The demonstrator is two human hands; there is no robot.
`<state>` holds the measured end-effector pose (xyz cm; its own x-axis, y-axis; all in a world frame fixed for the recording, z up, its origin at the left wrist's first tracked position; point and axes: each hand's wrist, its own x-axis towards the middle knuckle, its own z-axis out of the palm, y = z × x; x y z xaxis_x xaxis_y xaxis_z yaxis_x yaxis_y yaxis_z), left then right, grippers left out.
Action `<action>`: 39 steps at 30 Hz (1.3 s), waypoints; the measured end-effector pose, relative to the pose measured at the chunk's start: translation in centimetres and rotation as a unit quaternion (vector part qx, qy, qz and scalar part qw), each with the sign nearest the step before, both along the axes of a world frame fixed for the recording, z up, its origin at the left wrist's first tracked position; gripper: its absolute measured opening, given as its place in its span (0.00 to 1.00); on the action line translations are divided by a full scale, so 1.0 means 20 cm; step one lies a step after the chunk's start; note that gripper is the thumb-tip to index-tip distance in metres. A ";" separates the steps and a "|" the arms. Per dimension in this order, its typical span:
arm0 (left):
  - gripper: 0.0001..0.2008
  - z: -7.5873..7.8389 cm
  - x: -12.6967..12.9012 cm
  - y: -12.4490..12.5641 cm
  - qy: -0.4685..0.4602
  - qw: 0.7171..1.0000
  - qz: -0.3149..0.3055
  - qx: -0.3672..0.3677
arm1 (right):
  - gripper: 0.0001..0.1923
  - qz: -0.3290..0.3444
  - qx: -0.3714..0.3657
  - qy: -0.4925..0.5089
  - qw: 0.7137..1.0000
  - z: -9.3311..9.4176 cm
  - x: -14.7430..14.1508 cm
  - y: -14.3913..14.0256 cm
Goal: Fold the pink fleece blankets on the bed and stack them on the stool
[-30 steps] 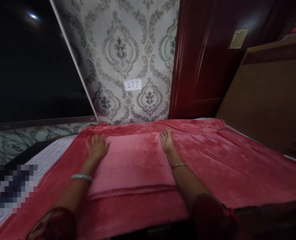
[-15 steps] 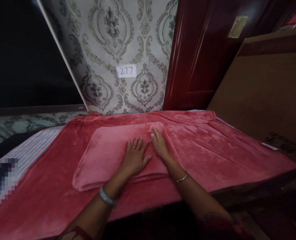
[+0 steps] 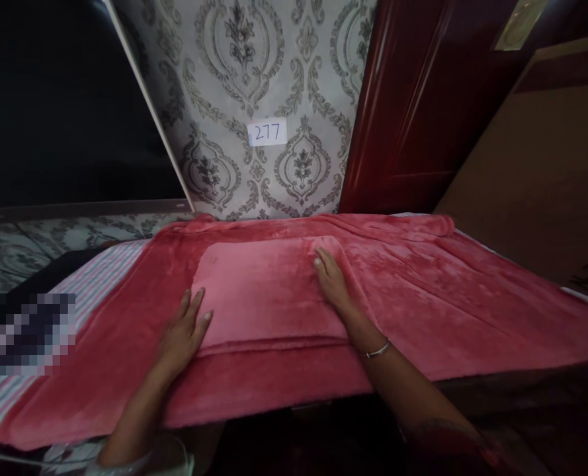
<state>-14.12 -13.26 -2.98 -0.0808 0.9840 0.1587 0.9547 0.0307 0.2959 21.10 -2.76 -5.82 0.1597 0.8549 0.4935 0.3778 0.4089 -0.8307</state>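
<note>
A pink plush blanket (image 3: pixel 258 284), folded into a flat rectangle, lies in the middle of a larger red-pink plush cover (image 3: pixel 422 311). Along its near edge the folded layers show. My left hand (image 3: pixel 182 334) rests at the left edge of the folded blanket, fingers spread and touching its side. On the upper right part of the blanket lies my right hand (image 3: pixel 331 277), its fingers stretched out and pressing lightly on the cloth. Neither hand grips anything.
Under the cover at the left shows a striped sheet (image 3: pixel 95 271). A large dark screen (image 3: pixel 70 106) stands at the back left. Patterned wallpaper with a paper label (image 3: pixel 267 132) is behind. A dark red door (image 3: pixel 407 112) and a cardboard box (image 3: pixel 546 158) stand at the right.
My left hand has moved left from the top of the folded blanket to its left edge. My right hand stays at the upper right. The view has shifted slightly left.
</note>
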 end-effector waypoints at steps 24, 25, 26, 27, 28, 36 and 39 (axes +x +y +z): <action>0.32 0.07 0.35 0.10 0.156 0.983 -0.096 0.021 | 0.36 0.134 -0.122 -0.432 0.884 0.27 -0.30 -0.35; 0.32 0.06 0.34 0.10 0.156 0.983 -0.096 0.025 | 0.36 0.130 -0.124 -0.435 0.882 0.26 -0.27 -0.34; 0.32 0.05 0.33 0.10 0.155 0.983 -0.096 0.028 | 0.36 0.119 -0.131 -0.439 0.881 0.25 -0.23 -0.33; 0.32 0.05 0.33 0.10 0.152 0.983 -0.098 0.031 | 0.36 0.102 -0.143 -0.444 0.879 0.24 -0.18 -0.32; 0.32 0.04 0.32 0.10 0.148 0.983 -0.100 0.034 | 0.35 0.080 -0.158 -0.449 0.876 0.24 -0.12 -0.32; 0.32 0.01 0.31 0.10 0.128 0.984 -0.110 0.062 | 0.34 -0.064 -0.282 -0.446 0.847 0.18 0.27 -0.36; 0.32 0.01 0.31 0.10 0.130 0.984 -0.108 0.059 | 0.33 -0.074 -0.249 -0.450 0.854 0.24 0.23 -0.34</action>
<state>-7.86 -11.18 -2.69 0.1866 0.9474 0.2599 0.9790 -0.2014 0.0311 25.66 -9.47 -1.01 0.0317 0.9980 0.0547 0.9724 -0.0181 -0.2327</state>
